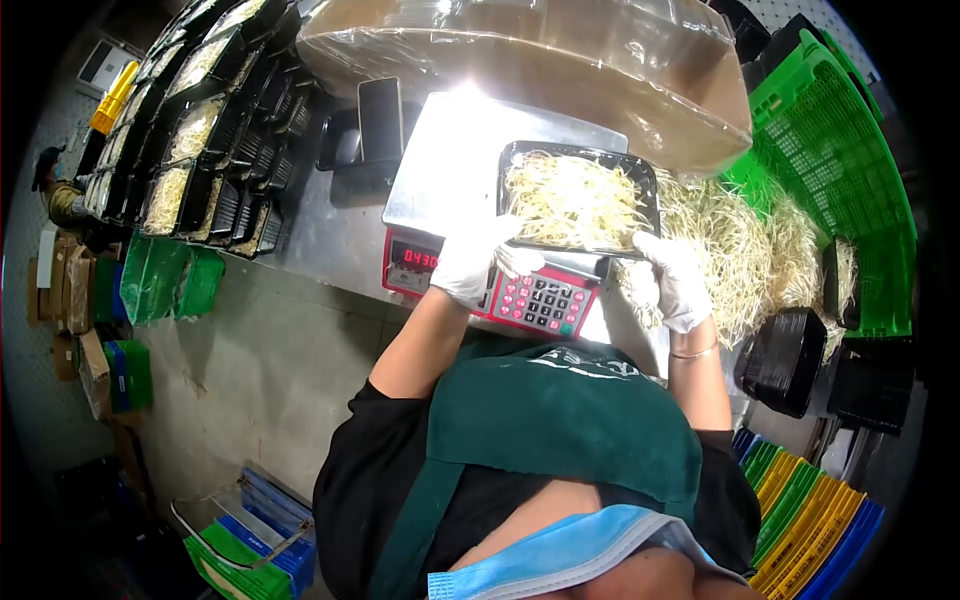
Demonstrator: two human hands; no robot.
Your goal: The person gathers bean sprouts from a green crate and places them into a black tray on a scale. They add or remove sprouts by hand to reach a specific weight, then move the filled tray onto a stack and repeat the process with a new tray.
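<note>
The black tray (580, 195) full of bean sprouts stood on the scale (450, 150), between both hands. The left hand (470, 262) was closed on its near edge, and the right hand (675, 280) gripped its near corner. Beyond the right hand lay a loose sprout pile (745, 250) on the table (330, 235), beside a green crate (850, 170)

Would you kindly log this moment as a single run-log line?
left hand grips black tray | right hand grips same tray | tray holds bean sprouts, over scale | loose sprout pile at right
</note>
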